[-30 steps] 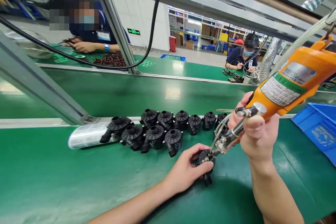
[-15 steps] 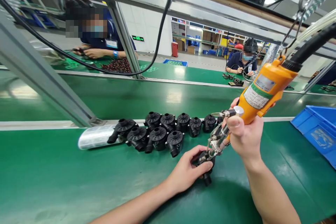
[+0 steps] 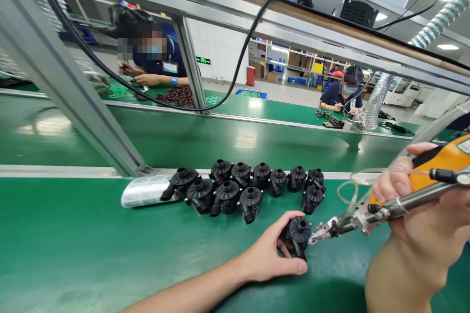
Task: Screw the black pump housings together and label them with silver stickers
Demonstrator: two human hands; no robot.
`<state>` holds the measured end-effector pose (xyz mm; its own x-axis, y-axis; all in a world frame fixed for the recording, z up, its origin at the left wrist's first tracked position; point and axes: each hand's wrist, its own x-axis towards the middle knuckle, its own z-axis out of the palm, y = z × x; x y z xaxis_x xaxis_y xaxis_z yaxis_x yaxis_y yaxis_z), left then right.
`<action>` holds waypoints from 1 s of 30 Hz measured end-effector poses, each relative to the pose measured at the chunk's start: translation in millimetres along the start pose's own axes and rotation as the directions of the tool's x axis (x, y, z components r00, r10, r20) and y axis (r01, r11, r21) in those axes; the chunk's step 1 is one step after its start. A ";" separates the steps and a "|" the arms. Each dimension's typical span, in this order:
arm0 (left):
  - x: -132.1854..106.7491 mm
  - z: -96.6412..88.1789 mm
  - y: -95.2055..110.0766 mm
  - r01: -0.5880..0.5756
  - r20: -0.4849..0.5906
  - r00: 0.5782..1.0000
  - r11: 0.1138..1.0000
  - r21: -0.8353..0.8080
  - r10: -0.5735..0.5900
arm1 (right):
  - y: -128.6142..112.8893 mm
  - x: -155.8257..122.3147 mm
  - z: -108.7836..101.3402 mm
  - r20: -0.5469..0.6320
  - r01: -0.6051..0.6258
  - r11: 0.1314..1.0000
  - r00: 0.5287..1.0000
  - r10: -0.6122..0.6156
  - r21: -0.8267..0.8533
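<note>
My left hand (image 3: 270, 249) is closed around a black plastic pump (image 3: 300, 231) that stands on the green bench top, its round inlet facing up and its side spout toward me. My right hand (image 3: 422, 215) grips an orange power screwdriver (image 3: 438, 161) with a metal nose and a thin clear tube. The tool lies tilted, and its tip (image 3: 313, 240) points left, close to the pump's right edge; whether they touch I cannot tell. Several more black pumps (image 3: 227, 190) stand in rows beyond my left hand.
A roll of clear plastic film (image 3: 145, 191) lies left of the pumps. A slanting metal post (image 3: 84, 83) rises at the left, and a black cable (image 3: 242, 54) loops across. Behind the bench, two co-workers (image 3: 161, 66) sit at another green bench.
My right hand has swung the screwdriver off the top of the pump to the right and tilted it flatter. My left hand still holds the pump, now turned slightly and moved a little right.
</note>
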<state>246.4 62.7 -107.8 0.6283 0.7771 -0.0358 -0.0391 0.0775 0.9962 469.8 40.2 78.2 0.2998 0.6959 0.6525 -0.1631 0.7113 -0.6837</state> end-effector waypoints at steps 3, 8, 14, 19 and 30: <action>-0.1 0.5 1.8 -0.017 0.016 1.000 1.000 -0.020 0.017 | 7.8 -6.2 28.3 -0.030 -0.060 0.994 0.998 0.063 0.086; -2.3 -0.2 -0.2 -0.056 0.016 0.998 0.997 0.045 0.056 | 32.0 -15.1 50.0 0.114 -0.096 0.991 0.990 0.085 0.089; -0.3 -0.6 -1.7 -0.073 0.011 0.997 0.995 0.071 0.073 | 41.9 -17.1 48.5 0.141 -0.073 0.997 0.988 0.070 0.013; -0.5 -0.2 -2.5 -0.067 0.025 0.998 0.997 0.038 0.066 | 34.4 -17.7 51.0 0.136 -0.127 0.988 0.984 0.115 0.086; 2.1 -2.8 -11.5 -0.119 0.008 0.993 0.984 0.133 0.119 | 42.9 -21.6 54.4 0.172 -0.081 0.995 0.983 0.071 0.053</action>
<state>246.0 65.2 -119.5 0.6252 0.7760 0.0836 -0.0095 -0.0995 0.9950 405.2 61.1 52.5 0.1214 0.7512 0.6488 -0.2363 0.6567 -0.7162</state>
